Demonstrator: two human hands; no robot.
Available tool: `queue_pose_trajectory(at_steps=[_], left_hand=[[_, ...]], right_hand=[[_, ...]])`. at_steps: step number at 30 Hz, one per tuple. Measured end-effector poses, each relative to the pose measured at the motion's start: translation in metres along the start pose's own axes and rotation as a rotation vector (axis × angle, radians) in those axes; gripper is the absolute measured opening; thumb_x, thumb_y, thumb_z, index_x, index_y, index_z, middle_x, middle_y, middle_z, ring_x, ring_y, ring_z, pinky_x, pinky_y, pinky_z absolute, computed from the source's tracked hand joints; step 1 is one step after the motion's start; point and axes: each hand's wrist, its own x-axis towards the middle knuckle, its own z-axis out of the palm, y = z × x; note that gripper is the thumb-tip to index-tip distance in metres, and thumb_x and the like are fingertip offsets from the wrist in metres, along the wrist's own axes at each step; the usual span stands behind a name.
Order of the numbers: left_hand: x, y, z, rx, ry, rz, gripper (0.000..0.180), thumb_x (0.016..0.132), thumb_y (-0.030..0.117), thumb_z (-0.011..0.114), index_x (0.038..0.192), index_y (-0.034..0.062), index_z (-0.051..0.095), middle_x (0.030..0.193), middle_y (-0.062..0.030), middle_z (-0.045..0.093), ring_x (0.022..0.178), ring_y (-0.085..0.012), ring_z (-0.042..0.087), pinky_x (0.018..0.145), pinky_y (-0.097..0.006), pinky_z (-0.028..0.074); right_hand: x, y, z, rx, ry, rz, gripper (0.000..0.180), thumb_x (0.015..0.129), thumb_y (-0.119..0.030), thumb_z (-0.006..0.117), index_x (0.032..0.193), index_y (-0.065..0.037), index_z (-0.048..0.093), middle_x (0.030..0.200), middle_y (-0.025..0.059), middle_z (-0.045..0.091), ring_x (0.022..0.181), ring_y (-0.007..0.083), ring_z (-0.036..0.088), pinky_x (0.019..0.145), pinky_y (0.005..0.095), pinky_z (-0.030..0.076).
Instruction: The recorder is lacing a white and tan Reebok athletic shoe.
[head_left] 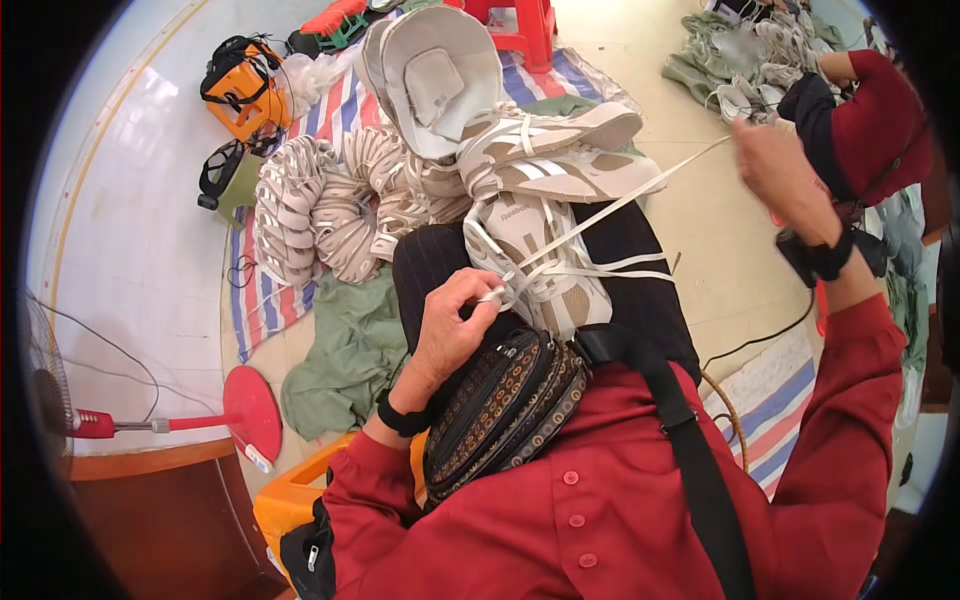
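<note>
A beige and white sneaker (578, 302) rests on my lap, its toe end unclear under the crossing laces. My left hand (450, 325) is closed in a pinch on a cream shoelace beside the sneaker's opening. From the sneaker a long stretch of shoelace (625, 200) runs taut up to the right. My right hand (785, 175), slightly blurred, grips its far end, well away from the shoe. Another loose lace strand (630, 272) lies across my dark trousers. Just beyond my knees, more beige sneakers (570, 175) are stacked.
Rows of sneakers (290, 215) and pale cup-shaped pieces (435, 85) sit on a striped sheet (260, 310). A green cloth (350, 350) lies left of my legs, near a red fan base (252, 412). A patterned waist bag (500, 415) is at my belly. Another person (885, 130) sits at right.
</note>
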Motion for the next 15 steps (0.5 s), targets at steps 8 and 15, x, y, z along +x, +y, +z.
queue_pose_trajectory(at_steps=[8, 15], left_hand=[[0.001, 0.007, 0.005, 0.193, -0.049, 0.075, 0.006, 0.079, 0.001, 0.062, 0.078, -0.0015, 0.056, 0.095, -0.0108, 0.065, 0.083, -0.0207, 0.061, 0.076, -0.028, 0.047], [0.011, -0.003, 0.018, 0.227, -0.204, 0.088, 0.008, 0.079, 0.003, 0.064, 0.083, 0.0005, 0.058, 0.096, -0.0101, 0.065, 0.081, -0.0193, 0.061, 0.067, -0.028, 0.048]], right_hand=[[-0.04, 0.18, 0.048, -0.177, 0.117, 0.445, 0.024, 0.096, -0.022, 0.035, 0.098, -0.004, 0.051, 0.085, 0.0255, 0.064, 0.086, 0.0449, 0.063, 0.072, 0.0564, 0.047], [-0.062, 0.24, 0.093, -0.144, 0.093, 0.533, 0.026, 0.096, -0.025, 0.036, 0.097, -0.005, 0.052, 0.09, 0.0271, 0.062, 0.091, 0.0452, 0.061, 0.073, 0.055, 0.046]])
